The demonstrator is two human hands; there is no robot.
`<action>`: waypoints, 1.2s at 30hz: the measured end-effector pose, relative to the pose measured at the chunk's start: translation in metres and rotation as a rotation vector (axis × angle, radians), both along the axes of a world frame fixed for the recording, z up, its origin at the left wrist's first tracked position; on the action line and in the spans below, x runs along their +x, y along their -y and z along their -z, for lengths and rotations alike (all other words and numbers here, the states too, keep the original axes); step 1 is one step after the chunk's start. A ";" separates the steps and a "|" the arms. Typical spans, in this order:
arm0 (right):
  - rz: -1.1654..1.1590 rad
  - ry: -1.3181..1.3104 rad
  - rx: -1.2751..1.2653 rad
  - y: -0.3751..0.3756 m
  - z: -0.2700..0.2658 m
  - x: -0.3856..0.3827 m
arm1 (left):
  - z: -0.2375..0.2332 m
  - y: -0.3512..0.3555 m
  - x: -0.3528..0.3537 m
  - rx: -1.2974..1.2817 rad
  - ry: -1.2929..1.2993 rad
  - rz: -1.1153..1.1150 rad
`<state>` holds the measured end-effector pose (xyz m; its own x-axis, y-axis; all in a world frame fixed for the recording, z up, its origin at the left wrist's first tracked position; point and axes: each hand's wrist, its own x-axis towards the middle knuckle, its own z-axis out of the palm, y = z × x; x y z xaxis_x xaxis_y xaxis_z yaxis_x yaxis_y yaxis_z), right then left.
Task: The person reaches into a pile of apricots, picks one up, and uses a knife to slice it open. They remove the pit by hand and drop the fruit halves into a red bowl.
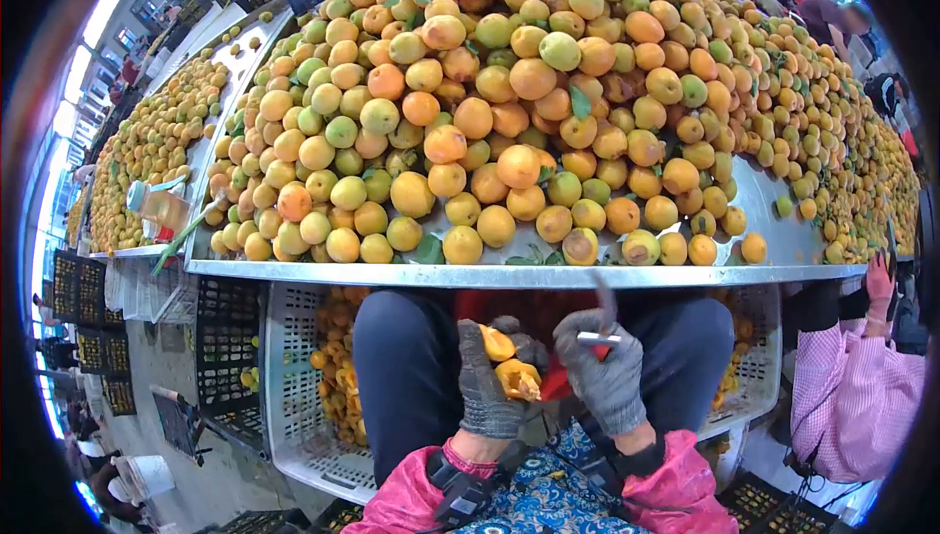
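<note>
My left hand (487, 392), in a grey knit glove, has its fingers wrapped round a split apricot (516, 377). Its orange flesh lies open in two pieces, and a brownish bit that looks like the pit shows at the lower one. To the right, my gloved right hand (604, 377) grips a small knife (599, 339) with a pale handle. The blade points up toward the table edge and is blurred. Both hands are above my lap, apart from each other.
A large heap of whole apricots (534, 79) covers the metal table (548, 277) in front. Below it, a white crate (294, 377) with opened apricots surrounds my legs. Black crates (230, 338) stand at left. A person in a pink checked sleeve (857, 397) sits at right.
</note>
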<state>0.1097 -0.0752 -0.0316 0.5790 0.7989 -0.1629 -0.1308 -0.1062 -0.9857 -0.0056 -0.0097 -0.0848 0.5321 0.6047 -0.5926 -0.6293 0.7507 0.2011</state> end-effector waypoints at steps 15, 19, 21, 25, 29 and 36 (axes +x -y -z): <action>-0.054 0.602 0.013 0.022 0.023 -0.036 | -0.025 0.011 0.003 0.569 -0.430 -0.057; -0.102 0.747 0.056 0.026 0.017 -0.037 | -0.023 0.004 -0.002 0.103 -0.132 0.018; -0.165 0.813 0.058 0.026 0.014 -0.037 | -0.019 0.000 -0.007 0.032 -0.080 0.045; -0.288 0.859 0.143 0.017 0.003 -0.039 | -0.012 -0.006 -0.028 -0.055 -0.014 0.096; -0.426 0.889 0.187 0.012 -0.008 -0.040 | -0.035 -0.009 -0.036 -0.123 -0.029 0.083; -0.641 0.923 0.335 0.010 -0.012 -0.040 | -0.046 -0.010 -0.063 -0.068 0.120 0.189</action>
<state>0.0697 -0.0848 -0.0197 -0.1567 0.9104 0.3828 0.6319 0.3903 -0.6696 -0.0684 0.0008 -0.0383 0.7013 0.4483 -0.5542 -0.4925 0.8668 0.0779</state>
